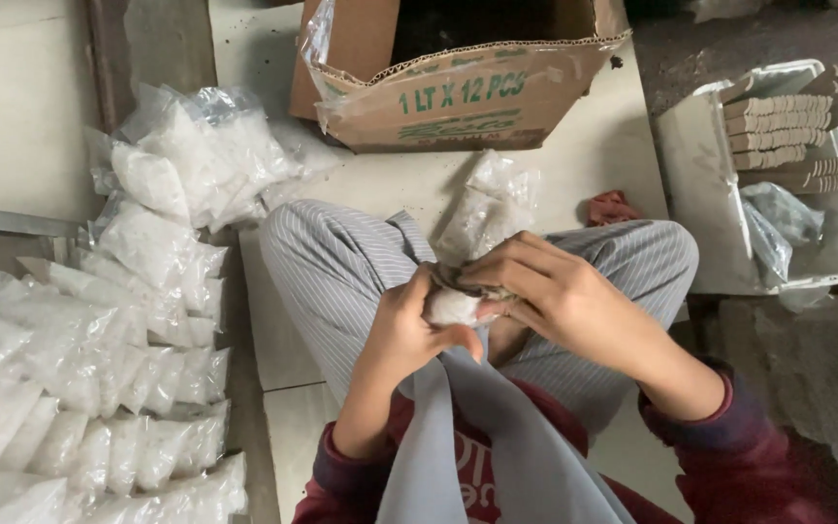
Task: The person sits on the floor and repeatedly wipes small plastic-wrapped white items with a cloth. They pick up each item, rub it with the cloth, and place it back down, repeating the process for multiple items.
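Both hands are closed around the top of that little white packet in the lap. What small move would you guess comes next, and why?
Probably a twist or pinch to close the neck. The left hand cups the small white packet from below while the right hand pinches its gathered top. Its grip covers the neck, so whether that is already sealed cannot be told. Many similar filled packets lie heaped to the left.

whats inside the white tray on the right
The white tray holds rows of stacked tan strips and crumpled clear plastic bags. What lies beneath them is covered.
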